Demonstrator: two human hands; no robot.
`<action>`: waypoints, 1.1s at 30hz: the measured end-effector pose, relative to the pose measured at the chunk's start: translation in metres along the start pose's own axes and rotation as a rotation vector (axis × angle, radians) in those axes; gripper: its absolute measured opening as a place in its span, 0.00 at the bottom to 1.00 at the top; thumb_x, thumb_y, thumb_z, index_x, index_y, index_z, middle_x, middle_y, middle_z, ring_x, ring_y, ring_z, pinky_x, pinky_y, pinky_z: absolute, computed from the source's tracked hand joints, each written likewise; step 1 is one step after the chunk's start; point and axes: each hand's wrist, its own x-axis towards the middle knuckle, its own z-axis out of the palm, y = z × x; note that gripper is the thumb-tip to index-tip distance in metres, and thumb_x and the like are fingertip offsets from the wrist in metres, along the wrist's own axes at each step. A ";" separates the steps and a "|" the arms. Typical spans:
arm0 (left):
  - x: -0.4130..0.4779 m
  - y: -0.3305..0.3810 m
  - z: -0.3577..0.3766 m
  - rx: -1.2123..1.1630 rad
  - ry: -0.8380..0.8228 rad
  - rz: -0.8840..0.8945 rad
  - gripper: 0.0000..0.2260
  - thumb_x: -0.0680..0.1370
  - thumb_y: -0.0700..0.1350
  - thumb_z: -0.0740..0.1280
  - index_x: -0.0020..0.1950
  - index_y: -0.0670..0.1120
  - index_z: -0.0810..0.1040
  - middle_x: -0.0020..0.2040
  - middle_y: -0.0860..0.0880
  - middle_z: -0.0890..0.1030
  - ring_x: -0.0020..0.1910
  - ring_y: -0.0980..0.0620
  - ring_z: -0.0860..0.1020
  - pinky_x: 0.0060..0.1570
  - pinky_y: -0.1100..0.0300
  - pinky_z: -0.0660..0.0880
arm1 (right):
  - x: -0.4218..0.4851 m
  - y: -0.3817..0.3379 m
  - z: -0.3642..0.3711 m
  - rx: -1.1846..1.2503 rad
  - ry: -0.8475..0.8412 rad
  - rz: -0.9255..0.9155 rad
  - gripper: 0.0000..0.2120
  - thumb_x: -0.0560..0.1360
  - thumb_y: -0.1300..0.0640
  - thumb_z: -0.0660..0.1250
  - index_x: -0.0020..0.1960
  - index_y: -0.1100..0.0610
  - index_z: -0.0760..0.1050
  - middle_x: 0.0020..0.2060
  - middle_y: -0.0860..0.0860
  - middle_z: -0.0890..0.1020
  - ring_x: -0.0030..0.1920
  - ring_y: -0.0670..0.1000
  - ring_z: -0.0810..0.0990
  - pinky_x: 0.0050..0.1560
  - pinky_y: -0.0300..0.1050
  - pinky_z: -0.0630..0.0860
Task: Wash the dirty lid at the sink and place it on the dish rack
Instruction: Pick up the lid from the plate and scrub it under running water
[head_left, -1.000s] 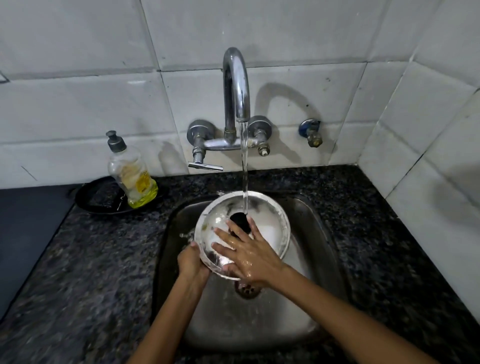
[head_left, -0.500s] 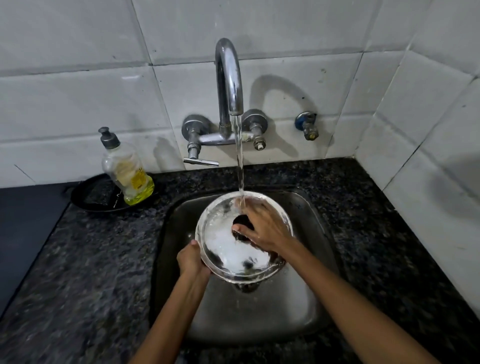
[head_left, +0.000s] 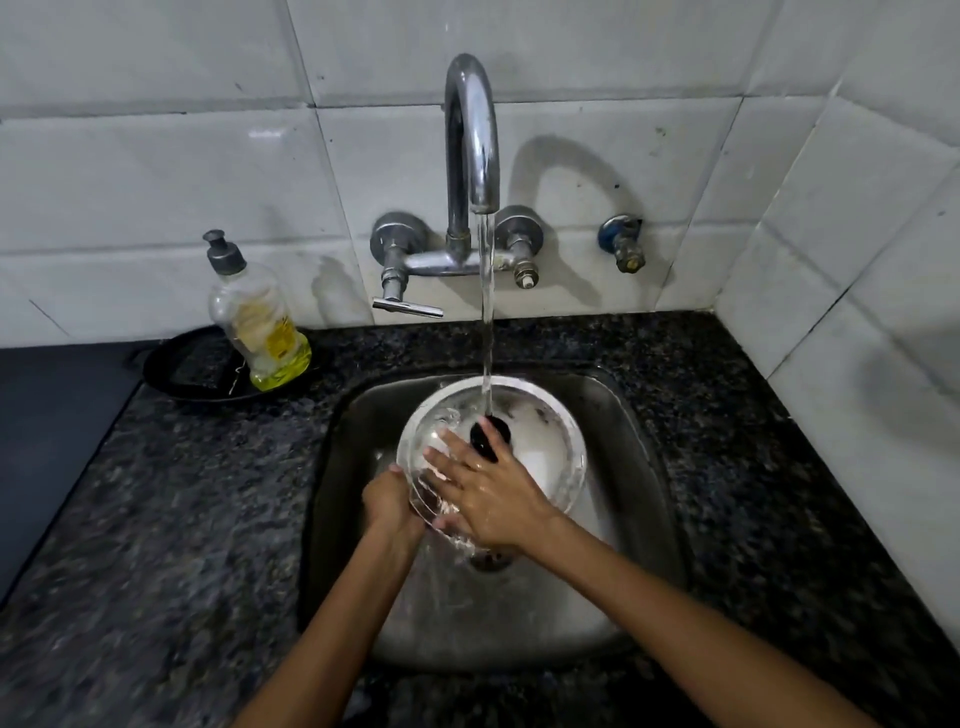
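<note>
A round glass lid (head_left: 545, 447) with a steel rim and a black knob (head_left: 488, 434) is tilted over the steel sink (head_left: 639, 415). Water streams from the tap (head_left: 470, 140) onto the knob. My left hand (head_left: 389, 499) grips the lid's lower left rim. My right hand (head_left: 485, 491) lies flat on the lid's wet surface, fingers spread, just left of and below the knob. No dish rack is in view.
A soap bottle (head_left: 254, 322) with yellow liquid stands in a black dish (head_left: 176, 369) at the back left of the dark granite counter (head_left: 182, 519). White tiled walls close the back and right. The tap lever (head_left: 408, 306) points right.
My right hand slid from the knob at the lid's centre down to its lower left part, fingers spread flat. The left hand keeps its hold on the rim.
</note>
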 end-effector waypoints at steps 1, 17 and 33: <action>0.001 -0.001 0.001 -0.010 -0.004 0.046 0.20 0.77 0.35 0.55 0.26 0.43 0.74 0.18 0.50 0.75 0.16 0.54 0.72 0.24 0.64 0.70 | 0.008 0.011 -0.008 -0.002 0.008 0.015 0.27 0.74 0.40 0.48 0.63 0.51 0.73 0.64 0.50 0.78 0.69 0.56 0.69 0.69 0.67 0.45; -0.003 0.016 0.000 -0.084 0.027 -0.209 0.19 0.78 0.32 0.45 0.50 0.40 0.76 0.62 0.44 0.72 0.58 0.37 0.74 0.61 0.43 0.68 | -0.023 0.031 -0.009 -0.049 0.244 -0.020 0.29 0.71 0.36 0.49 0.65 0.49 0.71 0.64 0.53 0.78 0.65 0.56 0.74 0.62 0.61 0.71; -0.007 -0.028 -0.010 0.378 -0.221 -0.039 0.05 0.79 0.36 0.56 0.52 0.42 0.70 0.40 0.45 0.75 0.36 0.49 0.76 0.29 0.57 0.78 | -0.021 0.069 0.002 1.594 0.585 1.187 0.09 0.75 0.66 0.62 0.54 0.65 0.76 0.37 0.54 0.79 0.38 0.53 0.76 0.39 0.42 0.71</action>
